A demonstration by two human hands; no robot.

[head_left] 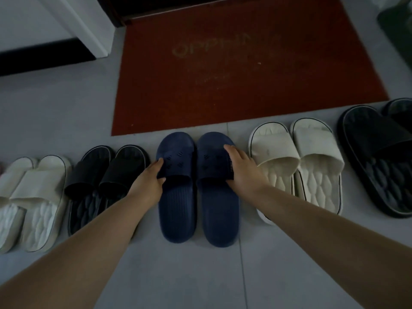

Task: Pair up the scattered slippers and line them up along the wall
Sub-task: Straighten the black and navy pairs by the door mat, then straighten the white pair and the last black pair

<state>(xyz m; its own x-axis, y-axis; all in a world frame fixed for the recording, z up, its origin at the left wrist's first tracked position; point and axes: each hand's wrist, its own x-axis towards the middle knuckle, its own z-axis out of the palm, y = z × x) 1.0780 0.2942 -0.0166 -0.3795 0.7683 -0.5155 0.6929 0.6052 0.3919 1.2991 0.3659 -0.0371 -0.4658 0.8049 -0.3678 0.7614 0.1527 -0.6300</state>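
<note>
Head view: five pairs stand in a row across the middle of the frame, toes toward the red doormat. Bare grey floor lies open below the heels. The navy pair sits at centre, its toes just short of the mat's lower edge. The black pair is close on its left and the cream pair close on its right. A white pair and a large dark pair end the row.

Both forearms reach in from the lower corners. The left hand grips the outer strap edge of the left navy slipper, thumb on the strap's rear rim. The right hand clasps the strap of the right navy slipper the same way.

Faded letters on the mat begin "OPP"; the rest is illegible, as is a small strap label by the right hand.
</note>
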